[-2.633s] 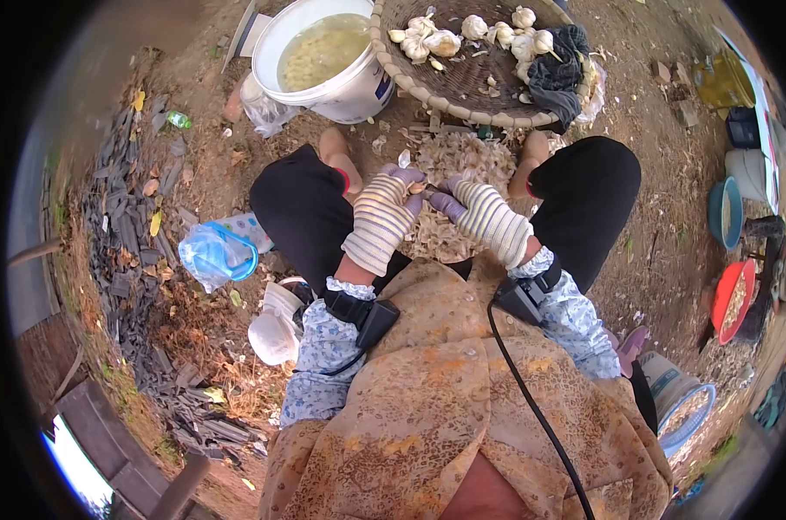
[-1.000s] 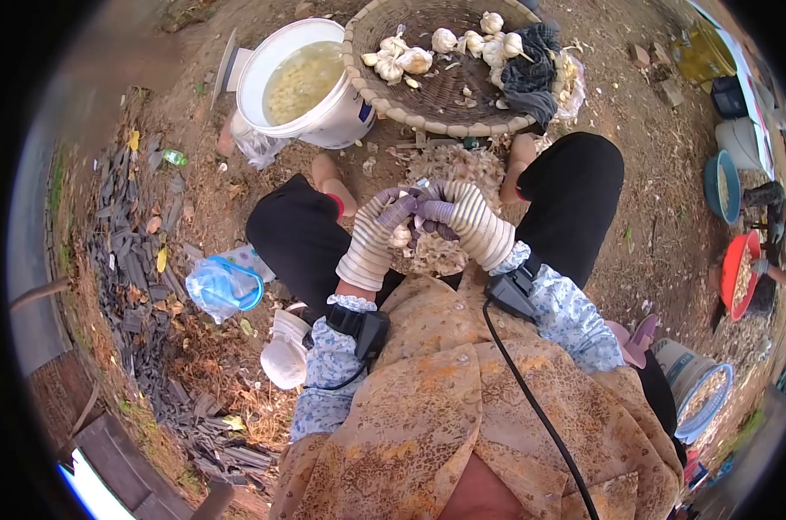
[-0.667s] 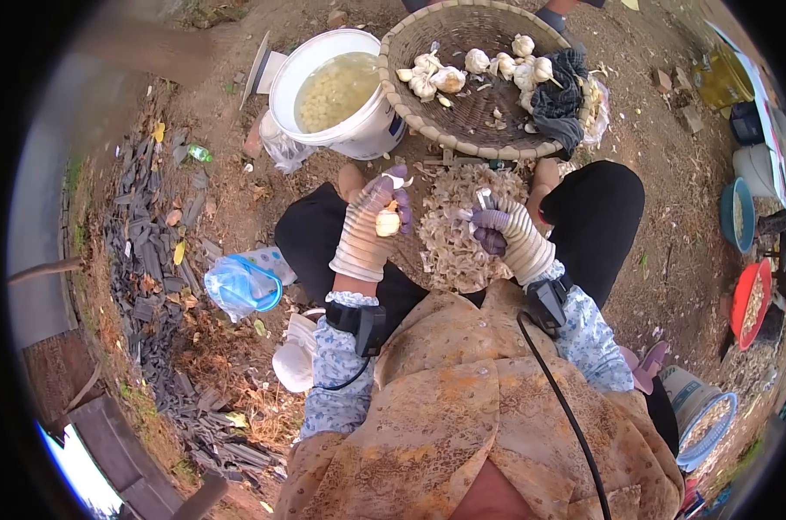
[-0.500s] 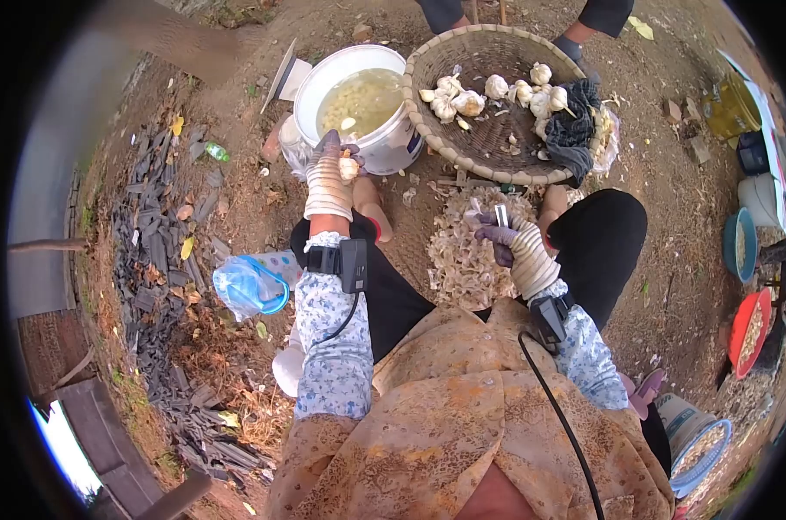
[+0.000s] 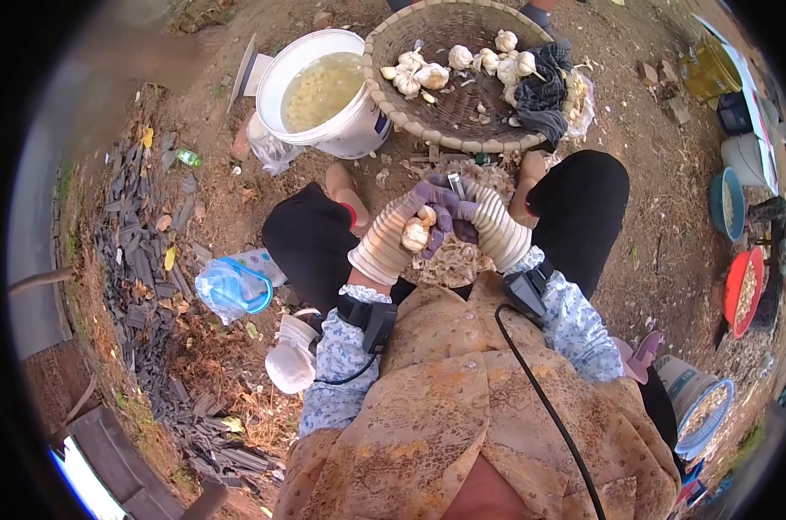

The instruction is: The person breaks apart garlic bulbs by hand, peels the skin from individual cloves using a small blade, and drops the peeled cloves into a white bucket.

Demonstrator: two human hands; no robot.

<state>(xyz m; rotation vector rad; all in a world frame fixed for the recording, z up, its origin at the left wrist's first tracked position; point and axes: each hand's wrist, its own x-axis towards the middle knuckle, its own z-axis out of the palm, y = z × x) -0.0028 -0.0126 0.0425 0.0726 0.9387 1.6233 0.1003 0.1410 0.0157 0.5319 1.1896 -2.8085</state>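
Observation:
My left hand (image 5: 391,232), in a striped glove with purple fingers, is closed around a partly broken garlic bulb (image 5: 417,232). Close against it, my right hand (image 5: 495,224) grips a short silvery metal tool (image 5: 455,184), whose tip points up and away from me. The fingers of both hands meet, so their exact contact is partly hidden. Beneath them, garlic skins (image 5: 449,264) lie heaped on the ground between my legs. Ahead stands a wicker basket (image 5: 410,128) with several garlic bulbs (image 5: 432,76) and a dark cloth (image 5: 544,87).
A white bucket (image 5: 345,139) of cloudy water with pale cloves stands ahead left. Left of my knee is a blue-handled container (image 5: 258,299) with plastic film. Basins, including a red one (image 5: 731,299) and a blue one (image 5: 718,204), line the right. Another person's foot shows behind the basket.
My left hand has come back from the bucket's near rim to meet my right hand, still holding the garlic bulb. A pale clove near its fingers is gone from there. The view has shifted slightly.

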